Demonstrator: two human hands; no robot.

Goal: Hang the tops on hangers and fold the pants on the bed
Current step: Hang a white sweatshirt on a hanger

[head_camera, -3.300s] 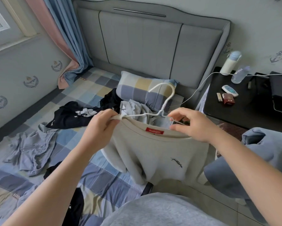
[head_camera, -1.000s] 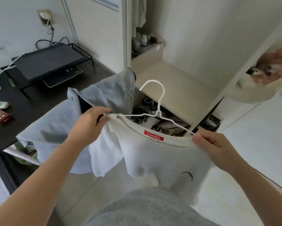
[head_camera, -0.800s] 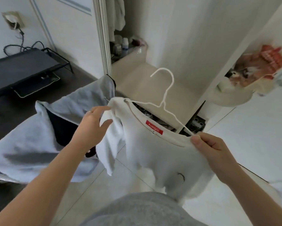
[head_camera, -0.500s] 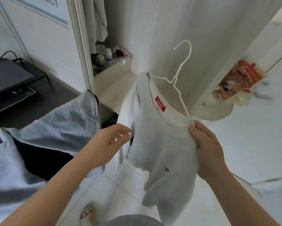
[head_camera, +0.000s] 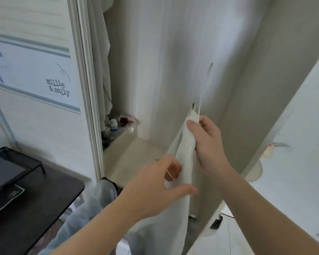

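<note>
The right hand clenches the bunched upper end of the white top, together with the wire of the hanger that rises blurred from it. The left hand pinches the cloth lower down, thumb across the front, fingers curled at its edge. The top hangs upright in front of the open wardrobe, above its shelf, where bottles stand at the back. A grey garment lies beside the dark tabletop on the left.
</note>
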